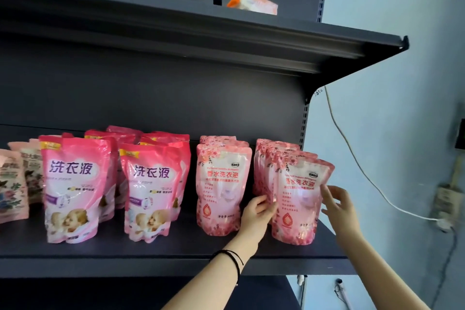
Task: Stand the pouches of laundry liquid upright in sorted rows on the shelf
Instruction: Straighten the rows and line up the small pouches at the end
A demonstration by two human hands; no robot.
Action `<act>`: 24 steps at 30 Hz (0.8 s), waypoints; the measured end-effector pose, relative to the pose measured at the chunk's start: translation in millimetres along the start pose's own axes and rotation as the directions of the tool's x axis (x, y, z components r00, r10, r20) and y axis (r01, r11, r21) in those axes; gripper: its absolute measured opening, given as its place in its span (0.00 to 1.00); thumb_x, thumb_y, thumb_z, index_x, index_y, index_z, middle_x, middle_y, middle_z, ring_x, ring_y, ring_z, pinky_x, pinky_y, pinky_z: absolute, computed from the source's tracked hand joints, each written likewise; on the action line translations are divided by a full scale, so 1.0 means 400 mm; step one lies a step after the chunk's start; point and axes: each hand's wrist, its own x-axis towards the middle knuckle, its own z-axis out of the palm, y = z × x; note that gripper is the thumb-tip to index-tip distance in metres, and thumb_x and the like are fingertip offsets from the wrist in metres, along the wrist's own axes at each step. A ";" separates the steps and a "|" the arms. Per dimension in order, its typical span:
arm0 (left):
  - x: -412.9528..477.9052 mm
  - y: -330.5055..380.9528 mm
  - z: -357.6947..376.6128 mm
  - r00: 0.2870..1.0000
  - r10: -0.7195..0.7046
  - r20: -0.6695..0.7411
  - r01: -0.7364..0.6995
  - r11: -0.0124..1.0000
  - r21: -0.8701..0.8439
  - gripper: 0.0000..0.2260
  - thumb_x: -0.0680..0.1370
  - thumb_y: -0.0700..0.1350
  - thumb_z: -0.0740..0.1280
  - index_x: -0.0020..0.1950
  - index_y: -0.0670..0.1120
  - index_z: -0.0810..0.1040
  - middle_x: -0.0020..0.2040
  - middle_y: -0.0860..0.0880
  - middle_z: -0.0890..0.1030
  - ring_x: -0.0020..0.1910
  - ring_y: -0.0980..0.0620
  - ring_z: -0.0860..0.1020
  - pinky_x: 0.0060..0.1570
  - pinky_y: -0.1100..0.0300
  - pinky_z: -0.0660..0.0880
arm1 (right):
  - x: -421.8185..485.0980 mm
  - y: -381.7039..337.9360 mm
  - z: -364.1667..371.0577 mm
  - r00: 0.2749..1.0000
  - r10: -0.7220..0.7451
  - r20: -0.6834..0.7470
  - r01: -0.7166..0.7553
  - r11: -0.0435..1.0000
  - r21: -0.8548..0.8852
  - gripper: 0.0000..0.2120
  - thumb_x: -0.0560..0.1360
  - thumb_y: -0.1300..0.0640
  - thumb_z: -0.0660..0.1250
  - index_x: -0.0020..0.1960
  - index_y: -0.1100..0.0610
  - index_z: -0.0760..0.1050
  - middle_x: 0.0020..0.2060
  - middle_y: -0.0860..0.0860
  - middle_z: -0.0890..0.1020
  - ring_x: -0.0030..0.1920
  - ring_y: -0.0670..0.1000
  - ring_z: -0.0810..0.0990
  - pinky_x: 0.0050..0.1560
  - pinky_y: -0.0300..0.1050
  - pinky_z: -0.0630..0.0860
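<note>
Front pale-pink pouch stands upright between your fingers, at the head of the rightmost row on the shelf, long axis vertical, top tipped slightly right. Your left hand rests relaxed fingers on its left edge; your right hand, spread and released, touches its right edge. Both equally near. Glossy, soft-sided, rose-printed.

Glossy, crinkly plastic film on the front pale pink pouch, same shiny glare on the darker pink pouches. Matt dark grey painted metal for the shelf and the upper shelf, smooth, barely any sheen. Slick plastic wrap on the orange-and-white pack. Smooth white plastic-looking cable. Flat matt paint on the wall. Thin black cord wristband.
</note>
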 end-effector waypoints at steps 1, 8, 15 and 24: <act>0.004 -0.002 0.004 1.000 -0.010 0.000 0.010 0.999 -0.037 0.22 0.76 0.49 0.70 0.67 0.46 0.71 0.62 0.47 0.78 0.57 0.55 0.76 0.46 0.73 0.70 | 0.006 0.000 0.001 1.000 0.004 0.015 -0.004 0.999 0.039 0.18 0.76 0.43 0.64 0.57 0.55 0.73 0.55 0.53 0.79 0.55 0.55 0.79 0.59 0.60 0.76; 0.032 -0.022 0.042 0.995 0.010 0.102 0.004 0.991 -0.136 0.17 0.73 0.44 0.73 0.60 0.48 0.74 0.54 0.52 0.81 0.53 0.59 0.79 0.47 0.67 0.77 | 0.057 -0.064 0.019 0.994 0.059 0.095 -0.077 0.977 0.199 0.23 0.78 0.42 0.60 0.47 0.63 0.78 0.43 0.57 0.83 0.45 0.54 0.79 0.54 0.57 0.77; 0.058 -0.062 0.061 0.989 0.086 0.117 -0.083 0.996 -0.029 0.19 0.73 0.38 0.72 0.62 0.49 0.73 0.57 0.52 0.80 0.58 0.56 0.78 0.53 0.64 0.77 | 0.122 -0.086 0.036 0.980 0.187 0.068 -0.195 0.970 0.147 0.23 0.76 0.41 0.63 0.34 0.58 0.66 0.31 0.56 0.73 0.27 0.50 0.69 0.26 0.39 0.64; 0.047 -0.096 0.059 0.993 0.081 0.091 -0.092 0.988 0.124 0.20 0.75 0.47 0.71 0.66 0.50 0.72 0.59 0.55 0.80 0.58 0.60 0.78 0.62 0.61 0.74 | 0.006 0.038 0.049 0.970 0.131 0.205 -0.182 0.950 0.252 0.21 0.79 0.41 0.57 0.58 0.58 0.73 0.52 0.57 0.83 0.51 0.58 0.83 0.52 0.55 0.80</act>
